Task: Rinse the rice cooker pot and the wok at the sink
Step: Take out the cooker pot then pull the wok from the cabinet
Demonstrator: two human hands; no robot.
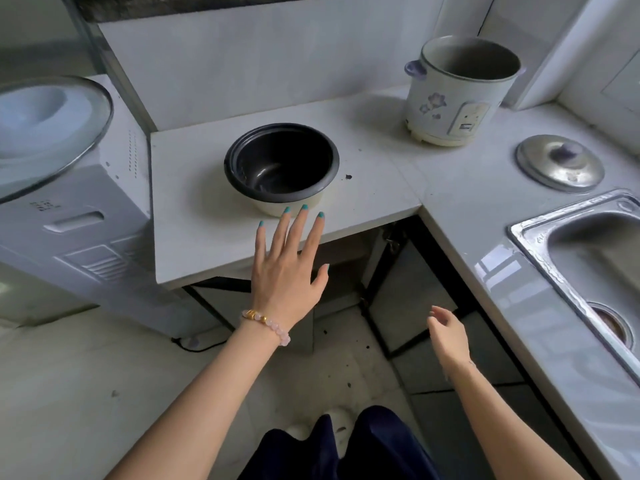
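The rice cooker pot (281, 168), dark inside and cream outside, stands upright and empty on the white counter (194, 216). My left hand (289, 268) is stretched out flat with spread fingers just in front of the pot, its fingertips close to the pot's near wall. Lower and to the right, my right hand (448, 336) hangs with relaxed fingers and holds nothing, in front of the cabinet. The steel sink (540, 233) is at the right edge. No wok is in view.
The rice cooker body (457, 91) with a flower print stands open at the back right, its metal lid (559, 164) lying on the counter beside the sink. A water dispenser (69, 209) stands to the left. Dark cabinet doors (405, 292) are under the counter.
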